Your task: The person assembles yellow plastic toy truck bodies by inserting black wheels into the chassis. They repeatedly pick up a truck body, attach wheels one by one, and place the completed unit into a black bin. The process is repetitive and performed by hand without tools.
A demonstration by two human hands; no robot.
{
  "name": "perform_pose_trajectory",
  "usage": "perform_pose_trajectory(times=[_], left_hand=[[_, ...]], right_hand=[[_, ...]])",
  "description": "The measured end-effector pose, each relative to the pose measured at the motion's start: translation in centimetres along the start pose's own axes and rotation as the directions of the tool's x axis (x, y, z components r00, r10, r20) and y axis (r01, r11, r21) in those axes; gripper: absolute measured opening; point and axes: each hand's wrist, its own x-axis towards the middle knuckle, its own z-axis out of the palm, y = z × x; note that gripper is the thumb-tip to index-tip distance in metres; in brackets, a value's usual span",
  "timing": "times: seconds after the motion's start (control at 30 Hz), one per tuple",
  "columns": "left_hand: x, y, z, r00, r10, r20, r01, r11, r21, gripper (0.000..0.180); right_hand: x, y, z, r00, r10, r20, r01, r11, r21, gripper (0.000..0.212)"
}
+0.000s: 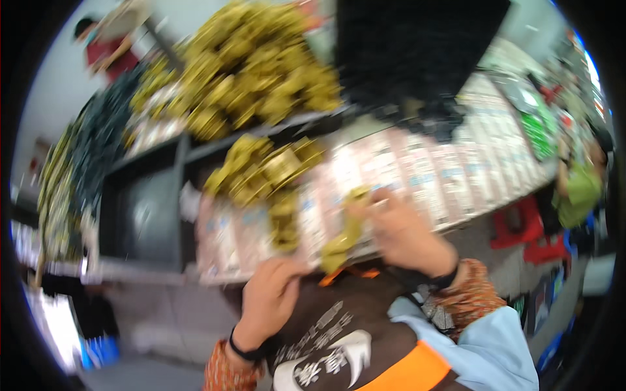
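My right hand [401,228] is closed on the upper end of an olive-yellow strip-like piece [340,244], which hangs slanting toward the table's front edge. Its material and kind are blurred. My left hand [272,294] is at that edge, left of the strip's lower end. Its fingers are curled together, and anything between them is hidden. Another olive-yellow piece [283,221] lies just beyond my left hand. Farther back, a small pile of similar folded pieces [261,171] rests on the table.
A large yellow heap [254,62] stands behind a dark tray [140,208]. A tall black block [417,52] is at the back. The table [417,173] has a striped, printed covering. Red stools [518,223] and a person in green [580,186] are at the right; another person [111,49] is far left.
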Motion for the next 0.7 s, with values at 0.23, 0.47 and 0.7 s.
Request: perform_pose_trajectory(times=[0.23, 0.47, 0.7], left_hand=[[2.5, 0.1, 1.5, 1.0, -0.018, 0.02, 0.016, 0.997, 0.082, 0.027], [4.4, 0.2, 2.6, 0.972, -0.2, 0.124, 0.228, 0.929, -0.29, 0.033], [3.7, -5.4, 4.6, 0.857, -0.336, 0.39, 0.456, 0.144, -0.878, 0.067]], right_hand=[[1.0, 1.1, 5.0, 0.965, -0.258, -0.049, 0.25, 0.959, -0.133, 0.043], [-0.7, 3.4, 2.5, 0.954, -0.208, -0.214, 0.265, 0.92, 0.287, 0.038], [1.4, 1.7, 4.5, 0.869, -0.407, -0.282, 0.455, 0.88, 0.133, 0.055]])
